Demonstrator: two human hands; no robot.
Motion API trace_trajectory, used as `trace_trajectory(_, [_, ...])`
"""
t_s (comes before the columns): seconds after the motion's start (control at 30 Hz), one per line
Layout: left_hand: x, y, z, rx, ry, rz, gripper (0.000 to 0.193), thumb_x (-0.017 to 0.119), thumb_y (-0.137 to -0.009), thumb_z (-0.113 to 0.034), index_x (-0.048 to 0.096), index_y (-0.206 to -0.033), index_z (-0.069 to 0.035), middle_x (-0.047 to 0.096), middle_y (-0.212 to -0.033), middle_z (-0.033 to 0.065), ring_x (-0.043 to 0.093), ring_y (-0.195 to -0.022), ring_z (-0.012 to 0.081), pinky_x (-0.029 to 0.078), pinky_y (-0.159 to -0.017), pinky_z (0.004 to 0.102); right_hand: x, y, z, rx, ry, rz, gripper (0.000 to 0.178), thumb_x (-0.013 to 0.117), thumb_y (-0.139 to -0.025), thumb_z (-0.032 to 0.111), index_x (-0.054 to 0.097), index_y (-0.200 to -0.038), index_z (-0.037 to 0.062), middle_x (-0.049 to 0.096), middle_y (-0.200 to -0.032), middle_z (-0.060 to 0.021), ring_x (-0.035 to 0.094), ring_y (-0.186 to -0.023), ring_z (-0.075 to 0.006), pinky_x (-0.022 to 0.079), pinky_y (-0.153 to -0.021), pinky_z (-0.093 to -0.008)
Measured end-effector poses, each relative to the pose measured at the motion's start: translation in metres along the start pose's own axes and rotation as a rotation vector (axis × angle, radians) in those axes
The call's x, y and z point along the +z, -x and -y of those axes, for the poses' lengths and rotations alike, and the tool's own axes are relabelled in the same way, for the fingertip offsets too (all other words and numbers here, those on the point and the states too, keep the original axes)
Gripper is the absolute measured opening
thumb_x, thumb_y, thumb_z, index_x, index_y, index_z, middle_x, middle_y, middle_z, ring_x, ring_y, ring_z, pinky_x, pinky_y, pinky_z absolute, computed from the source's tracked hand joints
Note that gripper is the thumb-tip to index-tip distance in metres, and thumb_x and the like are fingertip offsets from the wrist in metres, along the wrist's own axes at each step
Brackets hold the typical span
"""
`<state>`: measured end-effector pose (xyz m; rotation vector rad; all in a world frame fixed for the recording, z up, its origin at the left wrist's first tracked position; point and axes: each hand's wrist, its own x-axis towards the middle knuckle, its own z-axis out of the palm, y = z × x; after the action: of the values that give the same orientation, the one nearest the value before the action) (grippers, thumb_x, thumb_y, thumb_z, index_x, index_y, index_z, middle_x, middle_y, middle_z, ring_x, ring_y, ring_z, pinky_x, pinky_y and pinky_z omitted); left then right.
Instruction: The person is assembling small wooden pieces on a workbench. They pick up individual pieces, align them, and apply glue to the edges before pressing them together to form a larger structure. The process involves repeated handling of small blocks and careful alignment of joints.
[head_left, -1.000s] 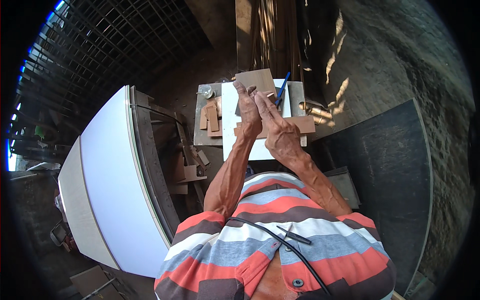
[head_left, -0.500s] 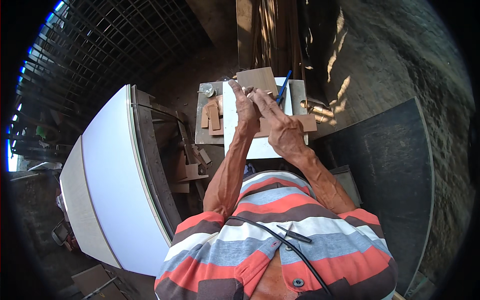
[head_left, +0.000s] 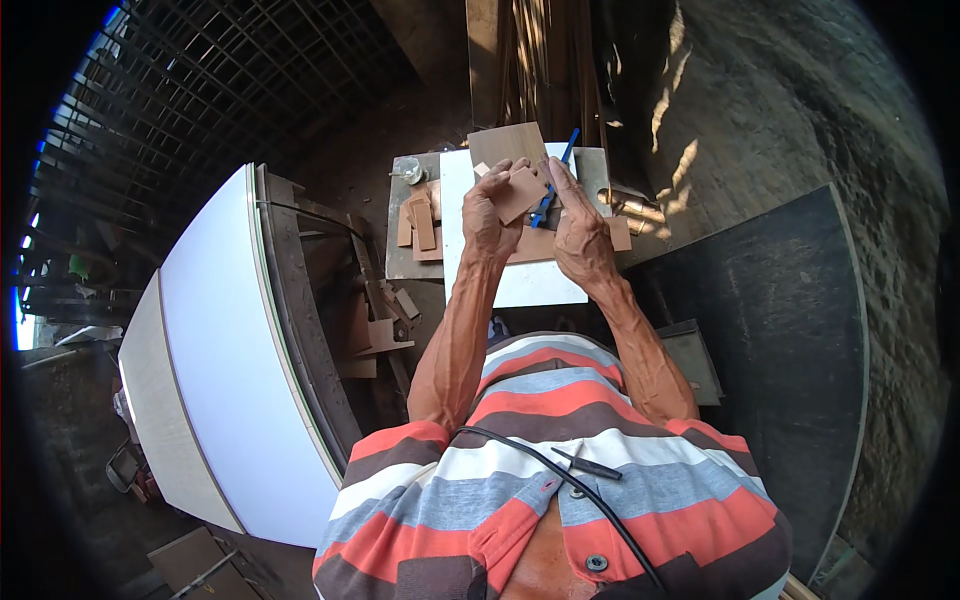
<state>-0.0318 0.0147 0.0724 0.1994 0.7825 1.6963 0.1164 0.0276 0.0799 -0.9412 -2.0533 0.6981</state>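
Note:
A small flat brown piece of wood (head_left: 519,196) is gripped in my left hand (head_left: 487,222), its broad face turned up toward me. The fingers of that hand curl round its left and far edges. Beside the piece's right edge, my right hand (head_left: 580,236) is held with its fingers stretched forward; whether they touch the wood I cannot tell. Beneath both hands lies a white board (head_left: 540,290) on a worktable (head_left: 402,266). A larger wooden panel (head_left: 505,146) rests just beyond my hands, with a long blue tool (head_left: 571,147) passing behind my right fingers.
Several brown wood offcuts (head_left: 424,224) and a clear jar (head_left: 408,170) occupy the table's left side. A big white panel (head_left: 220,350) leans at my left, a dark board (head_left: 770,360) at my right. Long strips (head_left: 535,70) stand at the back.
My right hand has moved right, away from my left, and its fingers have straightened. The small wood piece, hardly visible before, now shows its broad face in my left hand.

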Motion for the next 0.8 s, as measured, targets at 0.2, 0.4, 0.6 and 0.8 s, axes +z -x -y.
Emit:
trace_trajectory(0.2, [0.002,-0.010,0.008,0.068,0.105,-0.121,0.054,0.033,-0.093,-0.003,0.016,-0.143,0.009,0.047,-0.134,0.0302,0.053,-0.121,0.0399,0.050,-0.101,0.0459,-0.003,0.015,0.028,-0.061,0.098,0.003,0.073,0.043,-0.077,-0.013,0.037,-0.147,0.0068,0.044,-0.148,-0.0133,0.058,-0.118,-0.0348,0.053,-0.093,-0.0371])
trace_trajectory(0.4, [0.007,-0.010,0.016,0.097,0.020,-0.326,0.057,0.033,-0.089,-0.001,0.017,-0.144,0.005,0.050,-0.126,0.0259,0.059,-0.110,0.0439,0.055,-0.092,0.0509,0.004,-0.002,-0.028,0.002,0.269,-0.001,0.075,0.056,-0.076,-0.004,0.039,-0.147,0.0117,0.043,-0.149,-0.0095,0.066,-0.105,-0.0335,0.058,-0.075,-0.0357])
trace_trajectory(0.6, [-0.019,-0.029,0.023,0.067,0.161,-0.267,0.056,0.036,-0.086,0.002,0.021,-0.141,0.003,0.047,-0.120,0.0206,0.061,-0.106,0.0462,0.058,-0.086,0.0529,0.010,0.018,0.003,-0.036,0.290,0.102,0.074,0.048,-0.075,-0.006,0.039,-0.147,0.0101,0.041,-0.150,-0.0102,0.067,-0.101,-0.0331,0.057,-0.073,-0.0391])
trace_trajectory(0.8, [0.004,-0.010,0.020,0.227,-0.144,-0.215,0.050,0.038,-0.087,0.005,0.026,-0.136,0.002,0.044,-0.129,0.0235,0.062,-0.110,0.0376,0.057,-0.092,0.0396,0.001,0.037,-0.112,0.501,-0.487,0.081,0.059,0.043,-0.091,0.002,0.037,-0.149,0.0136,0.050,-0.140,-0.0150,0.064,-0.107,-0.0260,0.056,-0.082,-0.0306])
